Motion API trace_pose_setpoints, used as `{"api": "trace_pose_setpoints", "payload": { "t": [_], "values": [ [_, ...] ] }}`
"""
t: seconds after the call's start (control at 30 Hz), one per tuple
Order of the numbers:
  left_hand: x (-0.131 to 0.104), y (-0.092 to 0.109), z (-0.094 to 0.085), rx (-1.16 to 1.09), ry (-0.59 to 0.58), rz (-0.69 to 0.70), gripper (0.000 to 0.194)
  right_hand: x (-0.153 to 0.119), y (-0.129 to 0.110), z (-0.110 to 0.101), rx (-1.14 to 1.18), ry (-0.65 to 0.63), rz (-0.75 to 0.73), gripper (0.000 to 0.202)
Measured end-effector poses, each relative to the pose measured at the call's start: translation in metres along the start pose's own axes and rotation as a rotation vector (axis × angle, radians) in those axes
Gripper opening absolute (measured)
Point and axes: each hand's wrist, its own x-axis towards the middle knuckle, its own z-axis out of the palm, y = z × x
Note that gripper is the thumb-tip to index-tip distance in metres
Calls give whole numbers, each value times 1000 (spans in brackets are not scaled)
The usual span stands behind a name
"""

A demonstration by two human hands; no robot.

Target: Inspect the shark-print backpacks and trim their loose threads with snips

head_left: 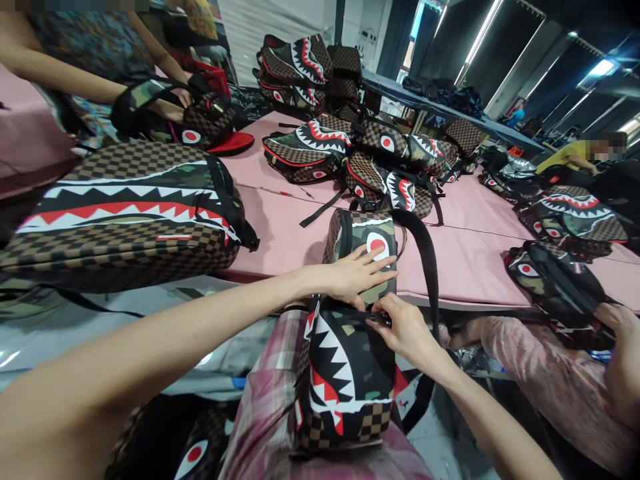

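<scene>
A backpack (350, 360) with a brown-black checker, camouflage and shark-mouth print rests across my lap, its far end, with a red-and-white eye, on the table edge. Flat on that far part lies my left hand (345, 273), fingers spread. My right hand (405, 330) is closed beside it, thumb and fingers pinching a dark part of the backpack near its middle; the exact piece is hidden by the fingertips. A black strap (427, 260) loops up on the right side of the bag.
A larger shark-print backpack (125, 207) lies on the pink table (280, 247) to my left. Several similar bags (320, 150) are piled farther back. One person (95, 47) handles a bag at upper left; another person's hand (623, 327) touches a bag (560, 287) at right.
</scene>
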Motion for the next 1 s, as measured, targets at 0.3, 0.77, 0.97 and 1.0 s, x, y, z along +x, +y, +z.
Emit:
{"api": "trace_pose_setpoints", "payload": {
  "t": [0.3,0.77,0.97,1.0],
  "values": [
    [1,12,7,190,51,-94,91,6,-15,-7,-189,-238,61,25],
    [0,21,38,244,275,-100,81,-6,-9,13,601,-76,-60,15],
    [-7,21,30,184,330,-63,75,-14,-1,9,584,-12,-120,6],
    [-15,27,25,120,356,-71,70,-19,2,6,549,-15,-146,3]
  ]
}}
